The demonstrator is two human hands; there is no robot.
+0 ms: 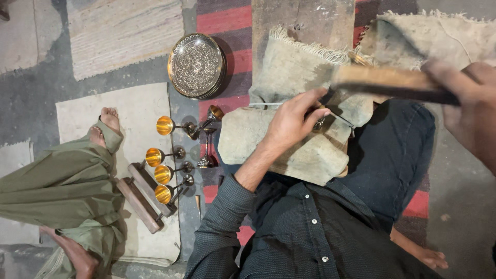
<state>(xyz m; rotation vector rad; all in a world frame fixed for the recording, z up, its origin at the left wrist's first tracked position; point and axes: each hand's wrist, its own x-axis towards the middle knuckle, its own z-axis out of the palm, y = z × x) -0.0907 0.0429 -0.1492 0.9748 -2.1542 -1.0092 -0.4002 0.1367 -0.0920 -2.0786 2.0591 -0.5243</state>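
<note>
The left hand [294,121] reaches out from a dark dotted shirt sleeve, fingers curled and pressed together around a thin dark metal tool [338,118], whose slim shaft pokes out past the fingertips. Beneath the fingers shows a small shiny metal piece [320,123], held down against a folded grey-beige cloth [289,139] that lies over the person's lap. What the piece is cannot be told; most of it is hidden by the hand.

The right hand [467,111] is blurred at the right edge, closed around the dark handle of a wooden mallet [385,80]. The pale wooden head hangs in the air above the cloth, just past the left hand's fingertips and apart from them.

Farther out on the floor, left of the cloth, lie four small goblets [163,157] on their sides, their gold insides facing left. Two darker goblets [206,139] stand or lean just beside them. Near these, two wooden blocks [142,199] rest on a pale mat [139,108].

Beyond the goblets an engraved round metal plate [197,65] lies on a red striped rug [227,20]. At the left edge another person sits in olive-green clothes [57,188], bare feet [106,124] on the pale mat.
</note>
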